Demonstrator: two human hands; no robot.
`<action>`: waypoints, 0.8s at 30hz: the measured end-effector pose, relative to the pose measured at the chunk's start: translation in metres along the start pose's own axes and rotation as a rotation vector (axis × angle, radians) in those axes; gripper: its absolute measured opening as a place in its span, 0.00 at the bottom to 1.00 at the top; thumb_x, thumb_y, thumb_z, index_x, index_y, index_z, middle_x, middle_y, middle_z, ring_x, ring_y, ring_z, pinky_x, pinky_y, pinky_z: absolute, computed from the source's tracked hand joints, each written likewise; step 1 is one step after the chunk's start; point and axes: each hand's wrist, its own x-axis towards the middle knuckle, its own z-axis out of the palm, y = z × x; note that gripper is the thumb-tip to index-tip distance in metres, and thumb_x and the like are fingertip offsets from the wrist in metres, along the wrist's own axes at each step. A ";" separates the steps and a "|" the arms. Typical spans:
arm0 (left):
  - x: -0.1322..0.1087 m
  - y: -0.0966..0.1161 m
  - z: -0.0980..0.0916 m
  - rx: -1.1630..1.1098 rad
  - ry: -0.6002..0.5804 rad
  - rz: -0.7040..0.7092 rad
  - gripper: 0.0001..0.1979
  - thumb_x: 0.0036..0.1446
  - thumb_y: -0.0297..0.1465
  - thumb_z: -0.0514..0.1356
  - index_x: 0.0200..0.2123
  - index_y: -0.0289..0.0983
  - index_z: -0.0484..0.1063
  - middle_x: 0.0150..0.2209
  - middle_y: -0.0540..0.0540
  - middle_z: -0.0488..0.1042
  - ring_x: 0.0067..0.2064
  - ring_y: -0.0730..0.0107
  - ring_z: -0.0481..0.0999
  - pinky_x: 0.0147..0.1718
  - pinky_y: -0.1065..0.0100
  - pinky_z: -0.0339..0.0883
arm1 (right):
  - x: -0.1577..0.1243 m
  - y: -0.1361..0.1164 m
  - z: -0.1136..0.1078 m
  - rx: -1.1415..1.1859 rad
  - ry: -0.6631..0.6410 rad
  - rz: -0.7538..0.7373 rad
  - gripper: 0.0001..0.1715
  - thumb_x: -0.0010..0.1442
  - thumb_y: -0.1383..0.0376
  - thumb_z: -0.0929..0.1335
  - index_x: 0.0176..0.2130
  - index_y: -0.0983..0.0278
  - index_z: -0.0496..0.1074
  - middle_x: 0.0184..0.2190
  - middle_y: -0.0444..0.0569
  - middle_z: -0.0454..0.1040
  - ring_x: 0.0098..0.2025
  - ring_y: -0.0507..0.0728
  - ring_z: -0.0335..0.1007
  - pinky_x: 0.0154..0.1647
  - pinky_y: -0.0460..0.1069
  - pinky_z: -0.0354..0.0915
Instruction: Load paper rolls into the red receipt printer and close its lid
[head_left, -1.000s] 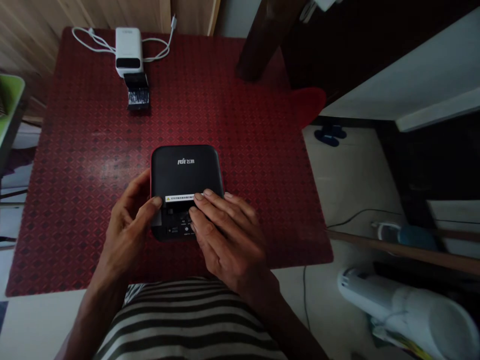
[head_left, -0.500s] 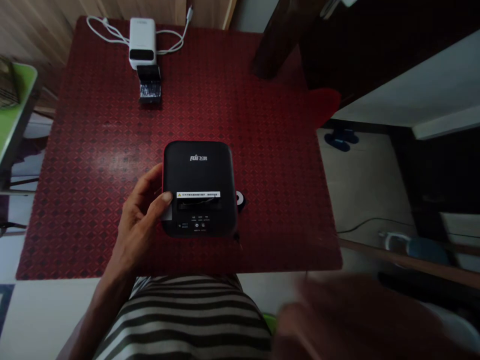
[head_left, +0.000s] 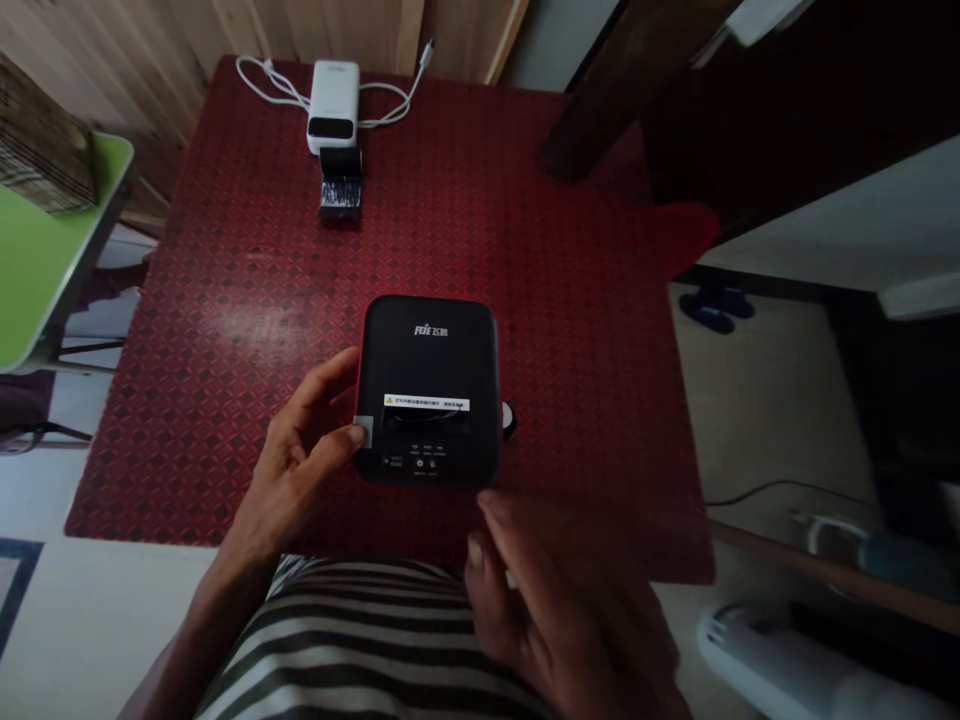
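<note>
Pos: black printer [head_left: 429, 370] sits mid-counter [head_left: 225, 300], twd the near edge. Left hand [head_left: 304, 455] grips its left-front corner, thumb on top. Right hand [head_left: 547, 600], blurred, fingers loose & open, is just in front of it, apart. White power bank [head_left: 332, 105] at far end.

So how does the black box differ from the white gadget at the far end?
The black box is dark with a white logo and label strip; the white gadget is pale with a dark window. The left hand holds the black box's side; no hand touches the white gadget. The black box sits nearer the person; the white gadget lies far off by a white cable. Both rest on the red table.
</note>
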 end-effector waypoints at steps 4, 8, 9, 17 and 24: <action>0.001 0.000 -0.001 0.014 -0.002 0.011 0.29 0.70 0.39 0.74 0.72 0.54 0.79 0.74 0.47 0.78 0.76 0.43 0.76 0.75 0.45 0.72 | 0.014 0.019 0.034 -0.053 0.133 -0.001 0.06 0.77 0.67 0.75 0.53 0.63 0.81 0.35 0.47 0.88 0.35 0.55 0.86 0.41 0.49 0.82; 0.000 0.003 0.004 0.035 0.036 -0.006 0.28 0.70 0.39 0.73 0.71 0.53 0.79 0.74 0.46 0.78 0.76 0.43 0.76 0.74 0.45 0.73 | -0.009 0.027 0.053 0.032 0.133 0.091 0.22 0.77 0.57 0.76 0.64 0.63 0.75 0.39 0.51 0.88 0.35 0.59 0.86 0.37 0.53 0.84; -0.001 0.004 0.006 0.045 0.047 -0.011 0.28 0.70 0.39 0.73 0.71 0.52 0.79 0.74 0.46 0.78 0.76 0.42 0.76 0.74 0.44 0.73 | -0.013 0.027 0.056 0.045 0.142 0.144 0.26 0.77 0.55 0.76 0.67 0.62 0.73 0.41 0.52 0.88 0.35 0.60 0.87 0.36 0.53 0.85; -0.001 0.005 0.011 0.046 0.075 -0.018 0.29 0.69 0.36 0.71 0.72 0.49 0.79 0.73 0.45 0.79 0.76 0.43 0.76 0.75 0.46 0.73 | -0.008 0.023 0.058 0.094 0.080 0.215 0.20 0.81 0.53 0.71 0.64 0.60 0.76 0.37 0.48 0.87 0.32 0.58 0.84 0.37 0.50 0.82; -0.001 0.002 0.016 0.038 0.111 -0.001 0.28 0.69 0.35 0.70 0.71 0.48 0.79 0.72 0.44 0.80 0.75 0.46 0.78 0.74 0.49 0.73 | -0.007 0.023 0.057 0.119 0.088 0.204 0.18 0.82 0.53 0.71 0.62 0.61 0.77 0.38 0.48 0.87 0.33 0.57 0.84 0.38 0.49 0.81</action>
